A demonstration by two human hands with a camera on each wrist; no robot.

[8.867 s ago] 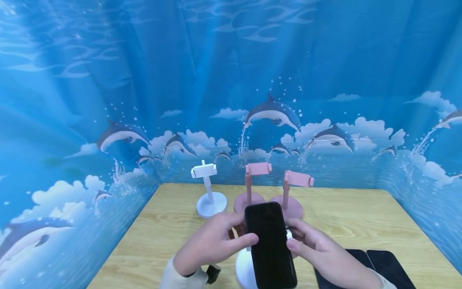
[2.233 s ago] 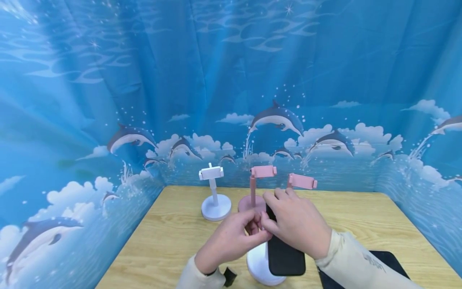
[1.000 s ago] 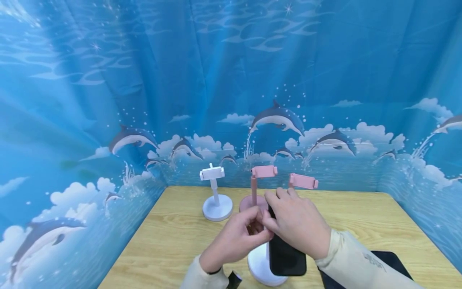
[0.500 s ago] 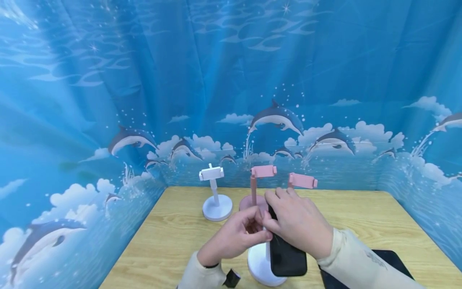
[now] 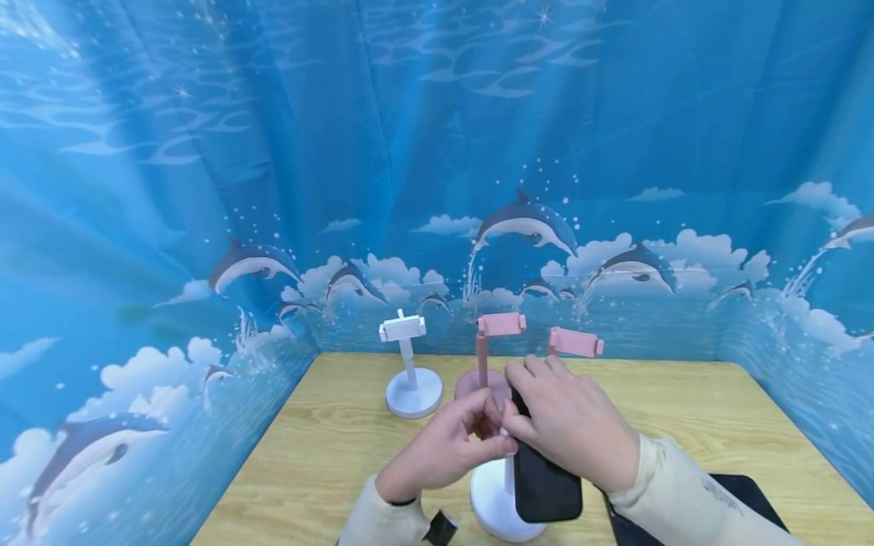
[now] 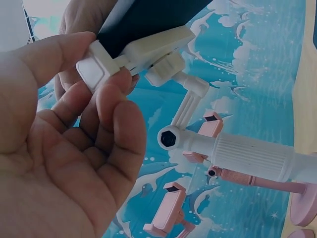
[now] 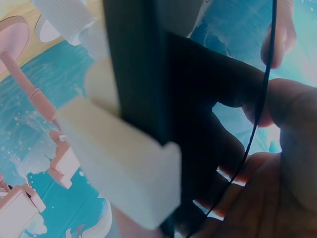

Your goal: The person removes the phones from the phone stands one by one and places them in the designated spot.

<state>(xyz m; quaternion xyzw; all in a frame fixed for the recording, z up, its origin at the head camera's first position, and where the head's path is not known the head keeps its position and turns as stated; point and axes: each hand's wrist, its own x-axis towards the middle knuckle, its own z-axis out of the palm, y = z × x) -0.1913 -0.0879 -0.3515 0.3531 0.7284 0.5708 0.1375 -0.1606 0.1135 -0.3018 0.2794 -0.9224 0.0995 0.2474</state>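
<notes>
A black phone (image 5: 546, 489) sits tilted in the clamp of a white phone stand, whose round base (image 5: 493, 500) rests on the table near me. My left hand (image 5: 447, 447) pinches the clamp's white end piece (image 6: 96, 64) between thumb and fingers, at the phone's edge. Reaching over the phone's upper part, my right hand (image 5: 573, 421) grips it; the fingers are partly hidden behind it. In the left wrist view the stand's ribbed post (image 6: 252, 153) and jointed arm show. The clamp's opposite end (image 7: 124, 163) looms close in the right wrist view.
At the back of the wooden table (image 5: 321, 455) stand a white phone stand (image 5: 413, 393) and two pink stands (image 5: 501, 324) (image 5: 575, 341). Dark flat devices (image 5: 744, 493) lie at the right, partly under my sleeve. A small black object (image 5: 440, 527) is by my left cuff.
Earlier both hands held the phone by its sides; since then the right hand has moved over its top and the left to the clamp end. Over the last second the hands barely move.
</notes>
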